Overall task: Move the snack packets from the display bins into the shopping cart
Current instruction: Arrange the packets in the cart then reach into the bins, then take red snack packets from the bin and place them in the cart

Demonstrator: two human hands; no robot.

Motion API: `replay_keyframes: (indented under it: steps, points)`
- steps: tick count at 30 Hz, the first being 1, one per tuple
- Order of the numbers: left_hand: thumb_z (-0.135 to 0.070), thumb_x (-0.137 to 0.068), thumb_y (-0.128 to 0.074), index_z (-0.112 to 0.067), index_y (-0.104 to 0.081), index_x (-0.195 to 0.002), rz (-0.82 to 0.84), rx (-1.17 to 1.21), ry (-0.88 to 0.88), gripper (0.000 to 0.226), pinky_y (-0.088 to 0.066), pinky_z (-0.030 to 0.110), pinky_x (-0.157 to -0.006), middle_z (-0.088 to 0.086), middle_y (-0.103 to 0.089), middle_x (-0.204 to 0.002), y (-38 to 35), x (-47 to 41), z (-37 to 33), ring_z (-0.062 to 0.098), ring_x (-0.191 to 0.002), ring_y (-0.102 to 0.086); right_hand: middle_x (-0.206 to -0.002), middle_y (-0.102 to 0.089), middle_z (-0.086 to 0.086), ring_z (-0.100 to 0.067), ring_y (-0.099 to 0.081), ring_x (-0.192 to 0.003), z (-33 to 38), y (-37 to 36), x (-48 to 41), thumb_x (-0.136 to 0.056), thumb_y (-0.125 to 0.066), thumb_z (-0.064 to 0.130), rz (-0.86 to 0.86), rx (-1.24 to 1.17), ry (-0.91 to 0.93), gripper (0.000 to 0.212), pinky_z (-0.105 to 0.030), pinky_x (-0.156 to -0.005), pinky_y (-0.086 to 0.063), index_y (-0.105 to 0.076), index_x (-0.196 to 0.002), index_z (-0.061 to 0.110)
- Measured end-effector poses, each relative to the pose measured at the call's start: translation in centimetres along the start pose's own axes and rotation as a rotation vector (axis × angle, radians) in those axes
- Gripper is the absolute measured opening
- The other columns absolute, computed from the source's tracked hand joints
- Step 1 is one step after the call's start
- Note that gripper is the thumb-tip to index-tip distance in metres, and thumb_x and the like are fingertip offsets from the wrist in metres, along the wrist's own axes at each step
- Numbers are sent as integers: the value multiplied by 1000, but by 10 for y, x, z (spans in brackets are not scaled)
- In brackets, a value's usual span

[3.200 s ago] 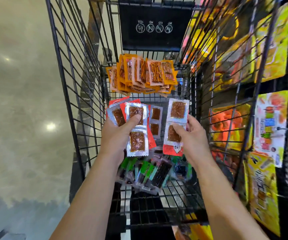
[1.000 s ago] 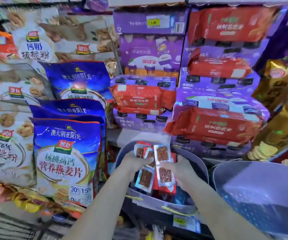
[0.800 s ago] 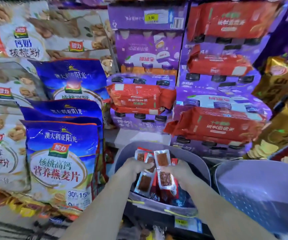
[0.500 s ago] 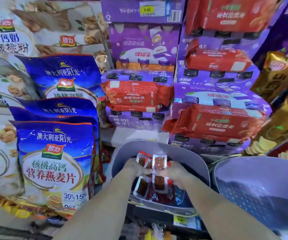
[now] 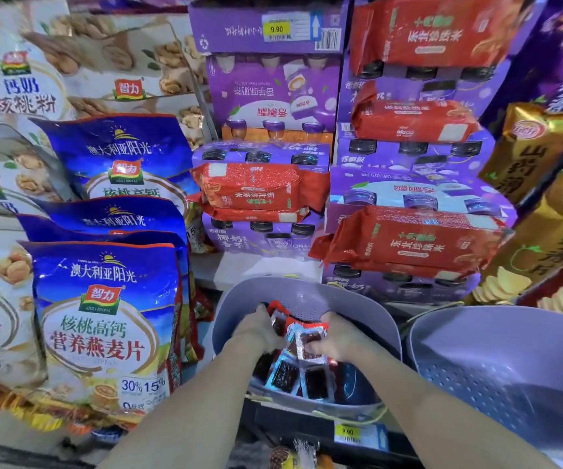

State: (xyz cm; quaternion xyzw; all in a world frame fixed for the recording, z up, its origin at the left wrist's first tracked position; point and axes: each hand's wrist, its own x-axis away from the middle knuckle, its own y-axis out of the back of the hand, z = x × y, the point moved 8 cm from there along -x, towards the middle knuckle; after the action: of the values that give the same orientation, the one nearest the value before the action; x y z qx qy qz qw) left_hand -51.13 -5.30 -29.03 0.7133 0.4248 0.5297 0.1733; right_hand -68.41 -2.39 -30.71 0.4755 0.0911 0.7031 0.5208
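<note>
Both of my hands are down inside a lavender display bin point(image 5: 307, 294) on the shelf's lower edge. My left hand point(image 5: 260, 331) grips red and silver snack packets point(image 5: 309, 341) from the left. My right hand point(image 5: 339, 338) grips the same bunch from the right. More of these packets point(image 5: 285, 375), with dark brown contents behind clear windows, hang or lie below my hands in the bin. The shopping cart is out of view.
A second lavender bin point(image 5: 476, 367) stands to the right and shows no packets. Blue oatmeal bags point(image 5: 104, 319) crowd the left. Purple drink boxes point(image 5: 266, 96) and red rice packs point(image 5: 412, 245) are stacked behind. Golden crisp bags point(image 5: 544, 204) lean at the right.
About three seconds ago my hands held packets over the cart. Over the last second both hands have sunk lower into the bin with the bunch of packets, and the bunch has folded closer together.
</note>
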Motion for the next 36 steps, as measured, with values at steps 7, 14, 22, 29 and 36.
replay_keyframes:
  steps: [7, 14, 22, 29, 36]
  points:
    - [-46, -100, -66, -9, -23, -161, -69, -260, -3, 84, -48, 45, -108, 16, -44, -158, 11, 21, -4, 37, -141, -50, -159, -36, -18, -35, -41, -144, 3, 23, 25, -99, -61, 46, -87, 263, 62, 75, -39, -115, -38, -30, -156, 9]
    - [-50, -103, -55, -17, -48, -147, -359, -469, -131, 56, -53, 43, -98, 8, -62, -139, 36, 89, -27, 34, -128, -58, -146, -49, -8, -32, -46, -136, 22, 54, 72, -99, -57, 48, -277, 394, 221, 55, -38, -110, -41, -47, -143, 17]
    - [-56, -105, -44, -27, -46, -153, -639, -400, 96, 56, -34, 40, -118, -5, -46, -160, 40, 196, 25, 24, -146, -43, -144, -50, -8, -31, -45, -133, 75, 47, 137, -100, -46, 50, -398, 672, 469, 55, -43, -107, -38, -43, -146, 18]
    - [-57, -107, -41, -26, -41, -159, -680, -292, 366, 61, -31, 40, -124, -4, -42, -164, 16, 291, 105, 23, -152, -37, -147, -44, -2, -29, -41, -133, 123, -25, 193, -101, -42, 52, -300, 759, 719, 56, -41, -109, -33, -38, -148, 21]
    - [-56, -105, -44, -29, -52, -147, -708, -120, 595, 51, -42, 40, -118, -8, -55, -150, -21, 380, 196, 19, -140, -50, -157, -35, -6, -30, -33, -144, 168, -119, 239, -105, -39, 54, -155, 807, 869, 63, -44, -116, -32, -30, -155, 17]
